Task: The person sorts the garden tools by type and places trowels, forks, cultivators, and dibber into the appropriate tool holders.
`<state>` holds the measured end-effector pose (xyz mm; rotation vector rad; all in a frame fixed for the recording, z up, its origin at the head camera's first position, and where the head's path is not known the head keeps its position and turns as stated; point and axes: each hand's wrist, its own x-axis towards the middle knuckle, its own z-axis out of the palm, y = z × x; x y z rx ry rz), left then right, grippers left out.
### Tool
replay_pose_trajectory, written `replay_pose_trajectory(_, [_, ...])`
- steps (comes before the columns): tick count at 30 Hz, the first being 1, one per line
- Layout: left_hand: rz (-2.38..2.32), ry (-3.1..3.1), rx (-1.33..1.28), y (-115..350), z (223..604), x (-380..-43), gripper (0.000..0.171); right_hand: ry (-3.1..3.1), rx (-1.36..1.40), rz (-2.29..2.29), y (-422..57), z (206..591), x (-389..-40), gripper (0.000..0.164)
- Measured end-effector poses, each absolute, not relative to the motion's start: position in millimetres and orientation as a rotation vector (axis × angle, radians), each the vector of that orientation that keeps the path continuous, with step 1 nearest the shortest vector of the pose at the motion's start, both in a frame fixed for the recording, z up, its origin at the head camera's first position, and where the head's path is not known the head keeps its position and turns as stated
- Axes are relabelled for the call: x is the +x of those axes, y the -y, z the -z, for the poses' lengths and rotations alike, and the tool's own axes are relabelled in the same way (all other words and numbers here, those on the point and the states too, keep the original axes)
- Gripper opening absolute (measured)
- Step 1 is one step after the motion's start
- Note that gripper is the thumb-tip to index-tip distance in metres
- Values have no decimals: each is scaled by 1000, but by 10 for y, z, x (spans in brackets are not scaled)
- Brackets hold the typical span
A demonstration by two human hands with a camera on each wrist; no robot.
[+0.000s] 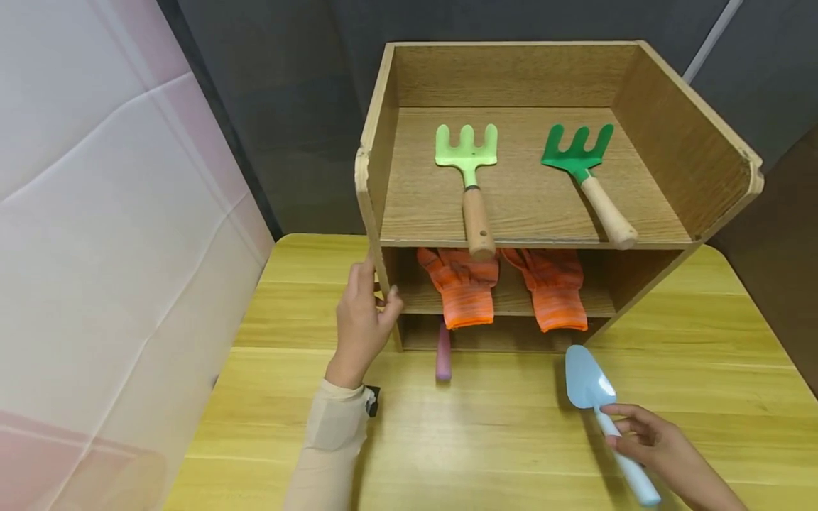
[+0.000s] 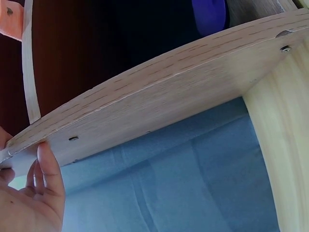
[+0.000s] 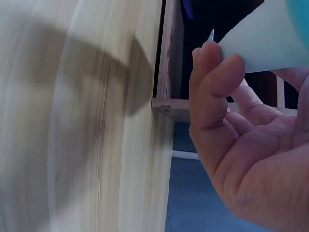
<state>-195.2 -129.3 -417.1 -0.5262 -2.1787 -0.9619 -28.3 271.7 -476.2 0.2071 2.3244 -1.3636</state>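
My left hand grips the front edge of the left side panel of a wooden shelf, with the thumb at the front and the fingers along the outer side. At the lower right, my right hand holds a light blue hand trowel by its handle, just above the table. The trowel's blade points toward the shelf's lower right corner. Out of the bottom compartment sticks a pink handle; its other end is hidden. In the left wrist view, fingers touch the panel's outer face.
On the top shelf lie a light green hand fork and a dark green hand fork, handles over the front edge. Two orange gloves hang out of the middle compartment. A yellow wooden table carries the shelf; a pale sheet stands left.
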Motion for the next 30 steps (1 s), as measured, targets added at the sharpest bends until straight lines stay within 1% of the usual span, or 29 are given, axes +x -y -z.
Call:
replay_pose_trajectory(12, [973, 2185, -519, 1294, 4175, -1959, 59, -2368, 155, 1479, -2471, 4728, -470, 52])
replay_pose_trajectory(25, [974, 2183, -512, 1300, 4185, -1948, 61, -2433, 79, 1580, -2271, 4744, -735, 49])
replay_pose_trajectory(30, [969, 2167, -517, 1294, 4190, -1953, 61, -2448, 105, 1600, -2221, 4749, -826, 50])
